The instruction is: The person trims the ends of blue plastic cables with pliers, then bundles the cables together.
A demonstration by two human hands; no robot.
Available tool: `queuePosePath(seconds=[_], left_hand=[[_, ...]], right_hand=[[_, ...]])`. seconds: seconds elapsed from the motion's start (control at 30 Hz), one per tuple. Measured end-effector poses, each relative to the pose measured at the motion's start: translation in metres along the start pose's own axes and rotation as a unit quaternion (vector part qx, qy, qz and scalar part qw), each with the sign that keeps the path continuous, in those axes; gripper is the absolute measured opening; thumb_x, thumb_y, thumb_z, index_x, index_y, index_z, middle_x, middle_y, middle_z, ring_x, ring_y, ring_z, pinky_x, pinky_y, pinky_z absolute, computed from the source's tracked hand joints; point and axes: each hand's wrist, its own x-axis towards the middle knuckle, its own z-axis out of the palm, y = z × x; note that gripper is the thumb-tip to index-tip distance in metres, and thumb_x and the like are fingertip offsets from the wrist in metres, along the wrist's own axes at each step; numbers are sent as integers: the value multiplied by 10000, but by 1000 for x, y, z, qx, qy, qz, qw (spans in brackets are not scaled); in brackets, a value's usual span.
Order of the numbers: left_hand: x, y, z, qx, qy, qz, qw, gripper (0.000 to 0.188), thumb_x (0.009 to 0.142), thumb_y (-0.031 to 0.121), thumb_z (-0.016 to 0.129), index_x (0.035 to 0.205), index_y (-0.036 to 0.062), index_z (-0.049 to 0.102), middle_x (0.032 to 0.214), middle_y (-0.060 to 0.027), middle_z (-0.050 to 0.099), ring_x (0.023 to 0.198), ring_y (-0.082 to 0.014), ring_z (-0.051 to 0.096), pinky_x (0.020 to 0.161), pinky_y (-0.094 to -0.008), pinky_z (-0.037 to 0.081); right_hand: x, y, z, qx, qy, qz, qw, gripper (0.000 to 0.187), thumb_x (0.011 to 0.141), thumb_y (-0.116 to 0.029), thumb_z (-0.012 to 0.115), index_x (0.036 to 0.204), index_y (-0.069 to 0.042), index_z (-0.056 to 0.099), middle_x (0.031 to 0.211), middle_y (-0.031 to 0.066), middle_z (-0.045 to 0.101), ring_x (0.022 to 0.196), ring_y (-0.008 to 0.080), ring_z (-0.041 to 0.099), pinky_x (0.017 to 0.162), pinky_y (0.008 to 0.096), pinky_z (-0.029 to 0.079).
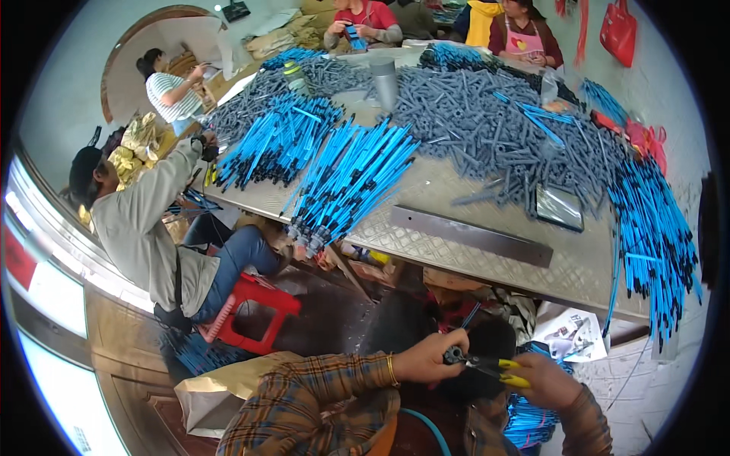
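Over my lap, my left hand (423, 358) is closed around a small dark grey cylindrical plastic fitting (454, 354), its round end facing up. My right hand (549, 379) grips pliers with yellow handles (511, 373). The jaws of the pliers reach to the fitting and seem to touch it; whether they bite on it I cannot tell. A thin blue tube (430, 427) curves over my lap below the left forearm. Bundles of blue rods with black ends (532, 422) lie beside my right forearm, partly hidden by it.
Ahead stands a table (433, 190) with heaps of grey plastic fittings (487, 114), bundles of blue rods (357, 178), a flat metal bar (471, 235) and a phone (559, 208). A person on a red stool (255, 311) works at left; several others are beyond.
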Motion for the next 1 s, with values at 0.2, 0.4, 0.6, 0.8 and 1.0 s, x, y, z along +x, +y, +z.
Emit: queuePosePath(seconds=[0.2,0.4,0.6,0.8,1.0], left_hand=[[-7,0,-23,49,-65,45,996,249,735,116,708,892,46,528,858,-95,574,783,-218,604,674,-308,469],[-2,-8,-14,17,-66,57,996,431,608,211,839,888,78,540,887,-69,590,826,-215,612,724,-313,482],[1,-5,-8,-16,-71,80,994,447,631,242,822,922,59,537,823,-59,571,741,-169,579,651,-285,453],[-2,5,-15,18,-86,129,988,456,636,219,817,988,52,580,848,-74,605,776,-203,604,677,-309,473],[2,-8,-4,20,-55,133,989,384,701,217,765,961,35,549,839,-76,577,766,-192,579,684,-301,449]], right_hand=[[10,8,2,127,-47,-4,991,293,784,-197,647,1033,-48,606,965,154,590,876,305,588,748,358,483],[-7,24,16,413,-214,235,854,316,863,-300,587,954,3,598,890,135,610,790,226,610,696,326,488],[-19,40,49,639,-251,146,713,456,867,-427,545,956,20,573,842,112,624,677,163,604,636,284,497],[-20,34,73,695,-254,160,654,380,844,-363,583,913,8,535,731,118,604,587,173,594,517,274,483],[-19,9,42,455,-137,151,867,523,815,-234,619,1227,1,398,923,131,600,805,188,609,675,287,499]])
